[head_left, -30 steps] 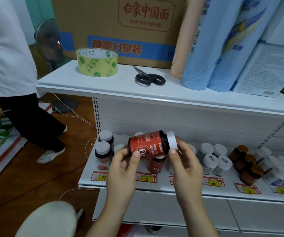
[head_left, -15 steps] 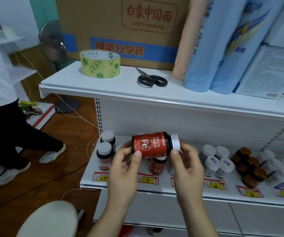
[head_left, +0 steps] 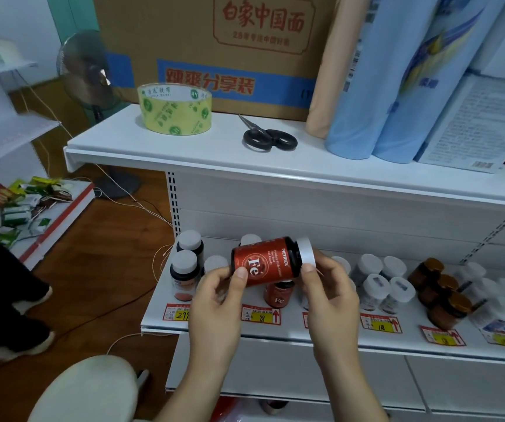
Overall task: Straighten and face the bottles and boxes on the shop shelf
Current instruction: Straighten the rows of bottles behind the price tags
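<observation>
Two hands hold one red bottle (head_left: 268,264) sideways in front of me: my left hand (head_left: 219,295) pinches its base, thumb on the label, and my right hand (head_left: 329,289) grips the white cap (head_left: 306,254) end. Over the last second I have turned it in my fingers (head_left: 242,274), so the "Fe" front that was tilted away now faces up at me, and I have lifted it a little. That tells me which side is the front; I judge the bottle still has to be stood upright and set back with that face outward.

Just below my fingers, on the lower shelf (head_left: 321,330), a matching red bottle (head_left: 277,295) stands behind a price tag (head_left: 262,315). Left of my fingers are dark jars with white lids (head_left: 186,269); right of them, white-lidded bottles (head_left: 379,289), then brown jars (head_left: 441,287). Beyond and above, the top shelf carries a roll of tape (head_left: 174,109) and scissors (head_left: 268,138).

My hands cover the spot the bottle came from, so I cannot tell how much room is there. The far-right bottles are blurred and cut off, and most labels are unreadable.
</observation>
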Available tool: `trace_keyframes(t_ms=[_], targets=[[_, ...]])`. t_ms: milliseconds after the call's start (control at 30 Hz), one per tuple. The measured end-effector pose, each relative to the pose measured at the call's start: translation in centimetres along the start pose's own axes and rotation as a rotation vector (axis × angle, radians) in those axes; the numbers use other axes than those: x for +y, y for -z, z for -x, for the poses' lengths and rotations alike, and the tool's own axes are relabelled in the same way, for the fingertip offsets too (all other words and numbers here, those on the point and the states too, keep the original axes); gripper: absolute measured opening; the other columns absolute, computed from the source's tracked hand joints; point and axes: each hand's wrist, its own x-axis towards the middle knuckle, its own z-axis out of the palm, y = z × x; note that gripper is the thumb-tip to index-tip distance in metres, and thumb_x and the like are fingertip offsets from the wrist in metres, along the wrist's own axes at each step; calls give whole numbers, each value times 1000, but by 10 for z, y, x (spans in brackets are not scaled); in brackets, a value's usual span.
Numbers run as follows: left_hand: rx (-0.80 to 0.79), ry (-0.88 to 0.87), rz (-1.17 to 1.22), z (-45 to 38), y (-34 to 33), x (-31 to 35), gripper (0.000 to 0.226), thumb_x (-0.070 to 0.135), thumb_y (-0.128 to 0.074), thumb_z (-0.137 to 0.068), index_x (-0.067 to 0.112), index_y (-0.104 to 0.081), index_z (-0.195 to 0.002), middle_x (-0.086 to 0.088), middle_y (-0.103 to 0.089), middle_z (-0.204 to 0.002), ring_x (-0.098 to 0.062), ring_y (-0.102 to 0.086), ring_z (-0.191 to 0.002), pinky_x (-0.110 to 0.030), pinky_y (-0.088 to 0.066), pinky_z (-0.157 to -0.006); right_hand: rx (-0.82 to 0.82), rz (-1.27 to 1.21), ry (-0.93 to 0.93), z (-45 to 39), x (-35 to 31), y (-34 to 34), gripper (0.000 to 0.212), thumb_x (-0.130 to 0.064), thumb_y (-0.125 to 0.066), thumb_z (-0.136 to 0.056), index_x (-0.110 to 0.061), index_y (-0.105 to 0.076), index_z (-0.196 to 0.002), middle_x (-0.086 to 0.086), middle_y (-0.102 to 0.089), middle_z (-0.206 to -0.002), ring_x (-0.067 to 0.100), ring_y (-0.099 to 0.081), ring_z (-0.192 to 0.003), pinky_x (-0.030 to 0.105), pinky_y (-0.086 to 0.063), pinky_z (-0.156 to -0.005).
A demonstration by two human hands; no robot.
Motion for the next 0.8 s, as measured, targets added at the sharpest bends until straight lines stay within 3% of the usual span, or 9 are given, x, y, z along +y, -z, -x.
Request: trace_keyframes(t_ms=[133,267,333,433,533,667,800], targets=[[7,-33,-55,-4,0,-5,39,56,-54,-83,25,-69,-102,14,-60,-114,7,-59,-102,-6,-47,-78,28,-42,-4,1,-2,-1,18,-13,-67,-92,-17,-69,-109,-14,-75,-96,-3,-68,-91,11,-51,-70],[-47,76,-31,-11,-1,-10,22,44,-54,-98,28,-70,-97,7,-62,-117,-6,-61,-105,-28,-51,-91,13,-112,26,5,-5,-6,26,-1,-71,-87,-17,-67,-106,-14,-75,-95,-1,-69,-91,13,-52,-74],[-90,148,-6,-12,-2,-8,20,38,-53,-102,31,-68,-91,5,-65,-111,-9,-63,-102,-28,-50,-86,2,-123,50,7,-4,-8,35,2,-74,-83,-17,-65,-111,-14,-74,-100,3,-69,-97,15,-53,-78],[-126,208,34,-10,-5,-8,30,39,-49,-103,23,-70,-91,4,-71,-97,-9,-65,-96,-28,-51,-85,-26,-64,112,12,-1,-11,50,-6,-83,-77,-33,-63,-114,-12,-69,-113,10,-65,-111,24,-54,-88],[-142,234,38,-8,-8,-9,33,41,-46,-104,23,-72,-94,8,-74,-90,-8,-67,-94,-41,-56,-93,-40,33,211,16,0,-11,54,-15,-84,-75,-46,-61,-113,-10,-64,-120,17,-61,-118,36,-52,-95],[-182,263,39,-7,-10,-8,33,38,-43,-106,26,-73,-97,17,-75,-91,-1,-66,-95,-40,-53,-98,-36,119,308,15,3,-9,51,-18,-81,-75,-39,-59,-116,-5,-61,-124,22,-60,-119,48,-51,-98],[-193,275,83,-6,-9,-8,29,37,-47,-105,28,-73,-95,13,-76,-94,-8,-67,-100,-41,-52,-99,-22,155,326,14,4,-5,45,-20,-78,-77,-33,-60,-115,-5,-60,-123,21,-59,-118,44,-52,-97]])
